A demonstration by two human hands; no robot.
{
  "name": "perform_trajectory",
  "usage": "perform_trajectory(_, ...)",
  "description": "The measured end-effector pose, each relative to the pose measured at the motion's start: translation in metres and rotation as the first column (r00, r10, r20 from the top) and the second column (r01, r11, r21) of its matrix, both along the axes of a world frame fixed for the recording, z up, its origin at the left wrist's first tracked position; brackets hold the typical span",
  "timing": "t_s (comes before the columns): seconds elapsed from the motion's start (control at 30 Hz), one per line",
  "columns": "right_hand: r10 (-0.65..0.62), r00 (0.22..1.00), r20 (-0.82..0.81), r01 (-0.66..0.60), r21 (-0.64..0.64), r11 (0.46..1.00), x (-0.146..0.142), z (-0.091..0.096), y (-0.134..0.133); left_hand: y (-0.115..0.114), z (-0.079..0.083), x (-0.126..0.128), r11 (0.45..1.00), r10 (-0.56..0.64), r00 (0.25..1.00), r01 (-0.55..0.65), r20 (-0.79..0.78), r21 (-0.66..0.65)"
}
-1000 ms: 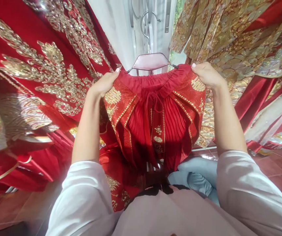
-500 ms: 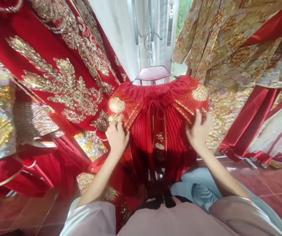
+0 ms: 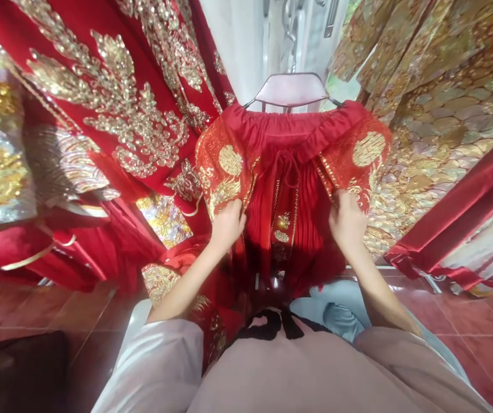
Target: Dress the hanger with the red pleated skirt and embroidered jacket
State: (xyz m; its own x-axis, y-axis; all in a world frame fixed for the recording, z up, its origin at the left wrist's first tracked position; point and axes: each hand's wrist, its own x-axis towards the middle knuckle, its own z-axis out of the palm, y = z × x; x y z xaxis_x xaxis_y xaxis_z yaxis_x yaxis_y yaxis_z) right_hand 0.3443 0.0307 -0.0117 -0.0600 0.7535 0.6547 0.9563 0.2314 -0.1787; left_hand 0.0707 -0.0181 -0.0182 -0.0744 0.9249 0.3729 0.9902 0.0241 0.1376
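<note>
A red pleated skirt (image 3: 291, 189) with gold embroidered side panels hangs by its gathered waistband from a pink hanger (image 3: 291, 92) straight ahead. My left hand (image 3: 228, 225) is closed on the edge of the skirt's left gold panel, just below a round gold emblem. My right hand (image 3: 346, 221) is closed on the edge of the right gold panel, at about the same height. Both hands sit roughly a third of the way down the skirt, one on either side of the pleated middle with its drawstring bow.
Red garments with heavy gold embroidery (image 3: 112, 115) hang close on the left. Gold scale-patterned robes (image 3: 435, 126) with red satin hang close on the right. A red tiled floor (image 3: 478, 327) shows below, and a pale blue cloth (image 3: 341, 321) lies near my waist.
Both hands left the waistband, dropped down the skirt and closed on the inner edges of its gold side panels. The view shifted so that the hanger sits higher and further right.
</note>
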Motion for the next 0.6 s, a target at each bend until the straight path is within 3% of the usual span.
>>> perform_trajectory(0.1, 0.099, 0.979, -0.179, -0.1, 0.006, 0.995, -0.024, -0.011, -0.017, -0.028, -0.009, -0.018, 0.998, -0.065, 0.974, 0.063, 0.216, 0.017)
perform_trajectory(0.17, 0.236, 0.937, -0.256, -0.27, -0.105, 0.957, -0.05, -0.025, -0.032, -0.052, -0.022, -0.042, 1.0, -0.007, 0.934, -0.002, 0.358, 0.024)
perform_trajectory(0.2, 0.332, 0.904, -0.27, -0.389, -0.193, 0.901, -0.064, -0.033, -0.039, -0.064, -0.031, -0.057, 0.998, 0.054, 0.907, -0.063, 0.417, 0.007)
perform_trajectory(0.23, 0.438, 0.855, -0.277, -0.509, -0.287, 0.812, -0.08, -0.041, -0.046, -0.076, -0.042, -0.073, 0.99, 0.136, 0.878, -0.134, 0.459, -0.038)
perform_trajectory(0.3, 0.618, 0.73, -0.291, -0.674, -0.458, 0.58, -0.111, -0.056, -0.057, -0.1, -0.068, -0.103, 0.921, 0.391, 0.784, -0.33, 0.482, -0.209)
perform_trajectory(0.33, 0.679, 0.669, -0.302, -0.713, -0.52, 0.471, -0.126, -0.061, -0.062, -0.111, -0.082, -0.115, 0.845, 0.534, 0.712, -0.443, 0.456, -0.298)
perform_trajectory(0.4, 0.752, 0.566, -0.338, -0.752, -0.586, 0.302, -0.155, -0.066, -0.071, -0.129, -0.109, -0.131, 0.644, 0.764, 0.516, -0.643, 0.387, -0.415)
perform_trajectory(0.43, 0.777, 0.523, -0.35, -0.762, -0.6, 0.243, -0.169, -0.066, -0.074, -0.136, -0.121, -0.135, 0.566, 0.82, 0.425, -0.696, 0.383, -0.441)
perform_trajectory(0.47, 0.804, 0.483, -0.348, -0.77, -0.606, 0.2, -0.182, -0.064, -0.077, -0.141, -0.13, -0.138, 0.527, 0.841, 0.362, -0.715, 0.403, -0.458)
perform_trajectory(0.53, 0.866, 0.402, -0.297, -0.779, -0.607, 0.153, -0.207, -0.058, -0.081, -0.147, -0.142, -0.142, 0.539, 0.823, 0.305, -0.685, 0.479, -0.49)
perform_trajectory(0.6, 0.921, 0.332, -0.205, -0.779, -0.61, 0.145, -0.234, -0.051, -0.08, -0.149, -0.141, -0.146, 0.611, 0.767, 0.318, -0.627, 0.557, -0.484)
